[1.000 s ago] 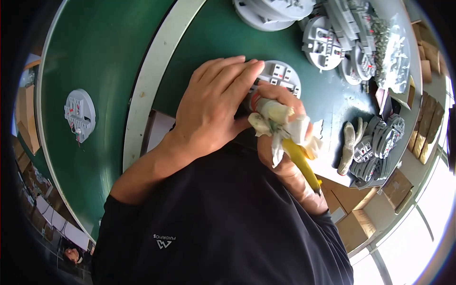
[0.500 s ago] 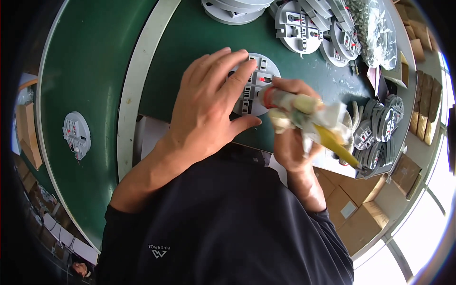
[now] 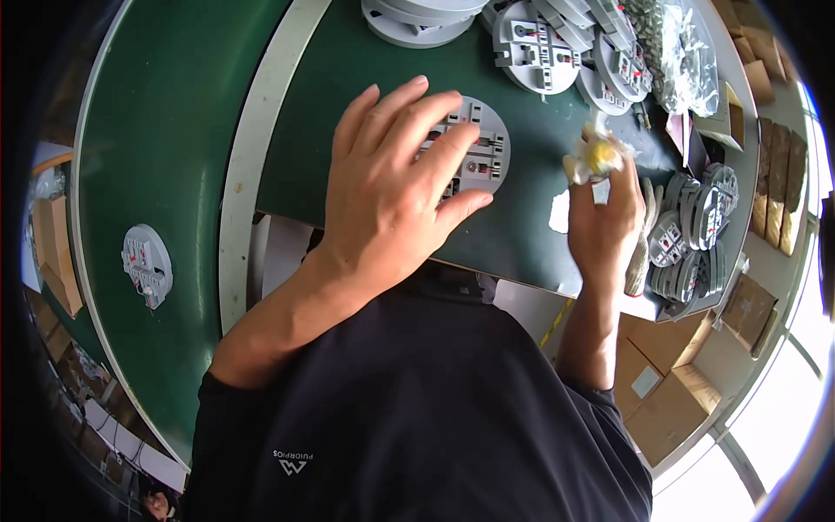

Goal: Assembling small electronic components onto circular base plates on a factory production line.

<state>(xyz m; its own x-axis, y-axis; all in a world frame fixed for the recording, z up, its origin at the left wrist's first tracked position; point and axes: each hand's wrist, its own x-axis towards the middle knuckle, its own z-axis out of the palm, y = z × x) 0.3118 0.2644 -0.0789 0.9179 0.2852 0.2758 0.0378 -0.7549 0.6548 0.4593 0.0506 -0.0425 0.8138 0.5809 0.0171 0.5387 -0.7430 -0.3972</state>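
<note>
My left hand (image 3: pixel 387 178) hovers over or rests on the left part of a round grey plastic base (image 3: pixel 493 170); its spread fingers hide much of it. Whether the fingertips press on it I cannot tell. The base lies on the green table and carries rows of small sockets and terminals. To the right of it, above the table, my right hand (image 3: pixel 604 217) is closed around a tool wrapped in whitish tape or film (image 3: pixel 600 157). A yellow part shows in the wrapping, and motion blurs its shape.
Several like bases stand stacked at the back (image 3: pixel 544 52), and more lie in a pile (image 3: pixel 696 222) at the right edge. A clear plastic bag (image 3: pixel 683 61) is at the far right. Left of a pale rail (image 3: pixel 252 165), one base (image 3: pixel 146 265) lies on a green belt.
My right hand has moved right and away from the base with the wrapped tool, which was over the base's right edge. My left hand has stayed nearly in place. The belt's base shifted slightly nearer.
</note>
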